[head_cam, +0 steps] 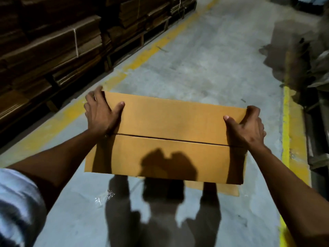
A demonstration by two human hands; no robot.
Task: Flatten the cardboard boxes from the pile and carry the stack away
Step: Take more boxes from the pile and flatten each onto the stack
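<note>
Head view, both hands' grip curled round cardboard box ends, grey concrete floor, yellow lines.

Bare forearms — pale rolled sleeve

open concrete aisle ahead, stacked cardboard left, clutter right

Single head cam, fwd-down, close over both hands.
</note>
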